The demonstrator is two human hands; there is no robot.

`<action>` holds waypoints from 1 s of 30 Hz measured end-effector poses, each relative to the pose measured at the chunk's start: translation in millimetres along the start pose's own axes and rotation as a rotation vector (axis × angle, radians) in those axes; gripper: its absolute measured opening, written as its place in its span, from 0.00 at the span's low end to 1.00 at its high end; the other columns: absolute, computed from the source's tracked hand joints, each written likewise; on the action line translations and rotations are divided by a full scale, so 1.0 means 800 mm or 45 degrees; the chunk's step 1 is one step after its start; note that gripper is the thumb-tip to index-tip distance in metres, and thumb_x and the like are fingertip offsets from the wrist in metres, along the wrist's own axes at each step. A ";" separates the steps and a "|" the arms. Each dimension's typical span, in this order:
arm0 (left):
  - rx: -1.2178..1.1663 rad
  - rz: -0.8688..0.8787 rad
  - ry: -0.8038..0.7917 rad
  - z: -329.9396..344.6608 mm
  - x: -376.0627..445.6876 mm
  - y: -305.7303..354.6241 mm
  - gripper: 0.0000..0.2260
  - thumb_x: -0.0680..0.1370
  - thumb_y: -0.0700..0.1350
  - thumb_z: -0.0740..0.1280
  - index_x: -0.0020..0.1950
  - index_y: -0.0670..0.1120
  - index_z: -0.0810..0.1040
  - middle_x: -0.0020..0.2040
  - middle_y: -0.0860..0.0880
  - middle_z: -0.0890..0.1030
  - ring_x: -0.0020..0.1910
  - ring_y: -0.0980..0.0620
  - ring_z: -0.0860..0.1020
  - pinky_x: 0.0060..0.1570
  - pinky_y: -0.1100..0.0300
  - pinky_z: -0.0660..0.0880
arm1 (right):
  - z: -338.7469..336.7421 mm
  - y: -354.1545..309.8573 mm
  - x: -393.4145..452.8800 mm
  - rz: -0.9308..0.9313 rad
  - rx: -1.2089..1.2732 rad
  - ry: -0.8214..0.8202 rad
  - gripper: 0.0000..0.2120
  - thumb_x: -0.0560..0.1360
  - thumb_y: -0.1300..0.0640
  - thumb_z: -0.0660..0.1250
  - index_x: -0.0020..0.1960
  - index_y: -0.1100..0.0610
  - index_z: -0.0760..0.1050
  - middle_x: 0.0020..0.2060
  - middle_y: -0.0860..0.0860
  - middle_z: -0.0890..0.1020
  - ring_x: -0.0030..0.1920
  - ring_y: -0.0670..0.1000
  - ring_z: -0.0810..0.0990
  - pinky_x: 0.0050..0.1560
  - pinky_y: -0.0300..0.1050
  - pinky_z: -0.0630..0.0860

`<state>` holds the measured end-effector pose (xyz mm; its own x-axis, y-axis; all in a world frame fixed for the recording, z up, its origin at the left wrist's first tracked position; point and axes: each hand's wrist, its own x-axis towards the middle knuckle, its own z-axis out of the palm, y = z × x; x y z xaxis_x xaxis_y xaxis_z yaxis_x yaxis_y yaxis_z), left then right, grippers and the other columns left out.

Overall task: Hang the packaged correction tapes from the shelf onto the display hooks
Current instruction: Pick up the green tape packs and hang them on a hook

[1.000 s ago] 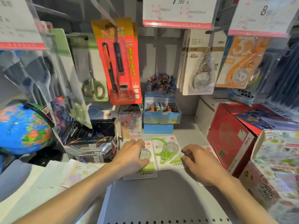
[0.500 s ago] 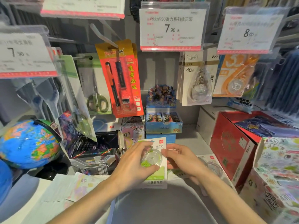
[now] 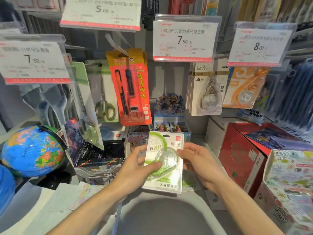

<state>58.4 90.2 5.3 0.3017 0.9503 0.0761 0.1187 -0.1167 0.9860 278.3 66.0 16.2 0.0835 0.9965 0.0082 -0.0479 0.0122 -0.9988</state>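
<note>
While both the left hand point(image 3: 133, 168) and right hand point(image 3: 201, 164) grip a correction tape pack point(image 3: 165, 160) above the shelf point(image 3: 166, 216), price tags point(image 3: 184, 39) and a hanging pen pack point(image 3: 130, 85) crowd the hooks overhead; a red box point(image 3: 240, 160) sits right.

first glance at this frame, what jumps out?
Dead centre, both hands hold up a green-and-white packaged correction tape: the left hand with its thumb across the blister, the right hand at its right edge. A bright blue globe sits low at the left. A red-orange pen pack hangs above the hands, with white price tags in front of the hooks.
</note>
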 end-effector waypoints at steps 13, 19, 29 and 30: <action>0.201 0.179 0.173 -0.042 -0.016 0.010 0.27 0.72 0.39 0.79 0.65 0.54 0.72 0.50 0.57 0.89 0.48 0.54 0.88 0.55 0.49 0.82 | -0.012 0.057 0.025 0.274 -1.831 0.180 0.40 0.76 0.25 0.54 0.64 0.59 0.80 0.61 0.58 0.78 0.65 0.61 0.74 0.61 0.54 0.72; 0.255 0.213 0.202 -0.049 -0.023 0.016 0.27 0.72 0.40 0.80 0.63 0.59 0.72 0.51 0.60 0.88 0.48 0.58 0.87 0.56 0.48 0.82 | 0.019 0.066 0.035 0.334 -1.749 0.107 0.44 0.69 0.22 0.63 0.69 0.56 0.73 0.65 0.55 0.75 0.68 0.59 0.72 0.65 0.55 0.71; 0.243 0.194 0.189 -0.065 -0.032 0.022 0.26 0.72 0.41 0.79 0.60 0.60 0.72 0.51 0.55 0.88 0.48 0.55 0.87 0.57 0.44 0.81 | 0.034 0.051 0.033 0.215 -1.007 0.020 0.41 0.66 0.50 0.84 0.71 0.53 0.64 0.48 0.45 0.82 0.45 0.45 0.83 0.40 0.38 0.78; 0.236 0.196 0.175 -0.067 -0.032 0.021 0.25 0.73 0.41 0.79 0.60 0.60 0.71 0.51 0.56 0.88 0.48 0.55 0.87 0.57 0.44 0.81 | 0.029 0.047 0.030 0.221 -0.956 0.059 0.40 0.67 0.52 0.84 0.71 0.54 0.65 0.47 0.43 0.82 0.43 0.43 0.83 0.37 0.36 0.77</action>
<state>2.1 79.5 27.7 0.1998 0.9462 0.2547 0.2560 -0.3013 0.9185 255.4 92.5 -19.8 0.1788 0.9743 -0.1368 0.6228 -0.2197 -0.7509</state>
